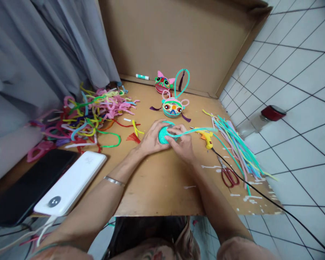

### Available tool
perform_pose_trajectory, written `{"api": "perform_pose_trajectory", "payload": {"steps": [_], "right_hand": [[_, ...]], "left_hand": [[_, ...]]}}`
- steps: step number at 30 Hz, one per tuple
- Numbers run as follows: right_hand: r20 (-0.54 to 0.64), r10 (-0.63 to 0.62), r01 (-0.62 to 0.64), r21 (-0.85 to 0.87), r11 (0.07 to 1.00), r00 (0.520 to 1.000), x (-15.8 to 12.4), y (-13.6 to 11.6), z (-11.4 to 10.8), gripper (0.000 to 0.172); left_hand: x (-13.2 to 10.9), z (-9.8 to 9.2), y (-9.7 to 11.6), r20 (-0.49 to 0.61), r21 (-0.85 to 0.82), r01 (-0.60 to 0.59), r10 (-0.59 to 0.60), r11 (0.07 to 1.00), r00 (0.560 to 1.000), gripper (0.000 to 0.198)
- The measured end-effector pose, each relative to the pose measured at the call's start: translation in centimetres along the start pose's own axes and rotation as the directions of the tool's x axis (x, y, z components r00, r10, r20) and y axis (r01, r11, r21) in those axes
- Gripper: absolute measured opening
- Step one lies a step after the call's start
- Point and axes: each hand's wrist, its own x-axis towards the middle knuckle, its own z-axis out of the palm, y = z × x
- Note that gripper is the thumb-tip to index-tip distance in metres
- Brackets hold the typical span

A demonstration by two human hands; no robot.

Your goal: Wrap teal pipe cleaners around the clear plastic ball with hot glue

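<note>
Between my hands is a round turquoise piece of coiled pipe cleaner [164,136], held just above the middle of the table. My left hand [152,139] wraps its left side, fingers curled around the far edge. On the right, my right hand [182,144] pinches a loose turquoise pipe cleaner [196,130] against the coil; its free end sticks out to the right over a yellow glue gun [208,139]. Behind my hands stands a decorated animal head [173,107] with pink loop ears and purple tassels. A pink-eared one [164,83] sits farther back.
A tangled heap of pipe cleaners [97,112] lies at left, straight ones [237,144] at right. Red-handled scissors [229,176] lie near the glue gun's black cord [256,190]. A white power bank [70,184] and black phone [35,184] occupy the left front. Cardboard [173,39] stands behind.
</note>
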Motion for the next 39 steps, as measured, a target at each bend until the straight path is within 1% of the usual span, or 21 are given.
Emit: {"api": "perform_pose_trajectory", "payload": {"steps": [3,5,6,8,9,11,13,14,15,18,20,22,24,25,27,29,30,32,35,37,39], "right_hand": [[0.054,-0.049,0.050,-0.015,0.999,0.997,0.0,0.1,-0.2,0.023],[0.016,-0.036,0.037,-0.076,0.996,0.999,0.1,0.9,-0.4,0.027],[-0.028,-0.003,-0.001,-0.127,0.992,1.000,0.2,1.6,-0.7,0.027],[-0.163,0.087,-0.124,-0.233,0.965,0.983,0.3,3.4,-1.7,0.030],[-0.235,0.149,-0.217,-0.300,0.929,0.961,0.3,4.4,-2.4,0.031],[-0.361,0.262,-0.405,-0.412,0.816,0.895,0.5,6.1,-3.9,0.034],[-0.415,0.328,-0.506,-0.457,0.731,0.849,0.8,7.1,-5.0,0.037],[-0.401,0.329,-0.499,-0.463,0.733,0.855,1.0,7.1,-5.3,0.038],[-0.367,0.309,-0.459,-0.458,0.761,0.878,1.1,6.9,-5.3,0.039],[-0.247,0.178,-0.265,-0.387,0.883,0.953,1.4,5.2,-4.3,0.037],[-0.242,0.118,-0.201,-0.356,0.913,0.963,1.3,4.0,-3.4,0.034],[-0.282,0.113,-0.221,-0.385,0.896,0.953,1.0,3.6,-3.2,0.034],[-0.354,0.169,-0.332,-0.472,0.817,0.920,0.6,4.2,-4.0,0.034],[-0.394,0.211,-0.408,-0.525,0.747,0.894,0.3,4.7,-4.6,0.034],[-0.456,0.298,-0.540,-0.631,0.556,0.839,-0.4,6.0,-5.8,0.038],[-0.470,0.362,-0.590,-0.702,0.400,0.805,-0.9,7.2,-6.8,0.046],[-0.467,0.376,-0.591,-0.720,0.364,0.801,-1.1,7.8,-7.0,0.050],[-0.455,0.367,-0.575,-0.735,0.361,0.812,-1.4,8.7,-7.2,0.057],[-0.454,0.339,-0.563,-0.729,0.389,0.824,-1.5,9.5,-7.1,0.065],[-0.460,0.359,-0.577,-0.724,0.378,0.812,-1.4,9.7,-7.2,0.065],[-0.460,0.408,-0.601,-0.719,0.350,0.789,-1.3,9.5,-7.4,0.059]], "left_hand": [[0.0,0.1,-0.1,-0.041,-0.012,0.009,-0.010,1.000,0.999,0.063],[0.1,0.1,-0.3,-0.077,-0.027,0.032,-0.034,0.999,0.996,0.064],[0.1,0.1,-0.4,-0.096,-0.037,0.051,-0.054,0.998,0.994,0.065],[0.2,0.1,-0.6,-0.129,-0.056,0.092,-0.098,0.994,0.987,0.066],[0.2,0.1,-0.6,-0.143,-0.066,0.114,-0.123,0.991,0.982,0.067],[0.2,0.2,-0.7,-0.169,-0.085,0.180,-0.192,0.980,0.967,0.068],[0.2,0.2,-0.7,-0.184,-0.106,0.249,-0.265,0.963,0.946,0.071],[0.2,0.2,-0.6,-0.184,-0.113,0.266,-0.284,0.957,0.941,0.071],[0.3,0.2,-0.5,-0.183,-0.115,0.272,-0.289,0.955,0.940,0.071],[0.3,0.2,-0.1,-0.169,-0.091,0.226,-0.239,0.970,0.956,0.069],[0.3,0.1,0.0,-0.153,-0.071,0.193,-0.202,0.979,0.967,0.067],[0.2,0.1,0.0,-0.149,-0.064,0.199,-0.207,0.978,0.967,0.068],[0.1,0.1,-0.2,-0.166,-0.072,0.247,-0.256,0.966,0.952,0.070],[0.1,0.1,-0.3,-0.178,-0.080,0.278,-0.289,0.957,0.941,0.071],[0.1,0.2,-0.5,-0.195,-0.101,0.329,-0.343,0.939,0.919,0.072],[0.1,0.3,-0.7,-0.193,-0.123,0.368,-0.385,0.922,0.902,0.072],[0.1,0.3,-0.7,-0.187,-0.132,0.381,-0.400,0.915,0.897,0.073],[0.1,0.3,-0.7,-0.177,-0.145,0.389,-0.410,0.910,0.895,0.074],[0.0,0.4,-0.5,-0.159,-0.138,0.355,-0.375,0.924,0.913,0.074],[0.0,0.4,-0.3,-0.145,-0.132,0.322,-0.339,0.938,0.929,0.075],[-0.1,0.4,-0.2,-0.136,-0.133,0.300,-0.318,0.945,0.938,0.075]]}}
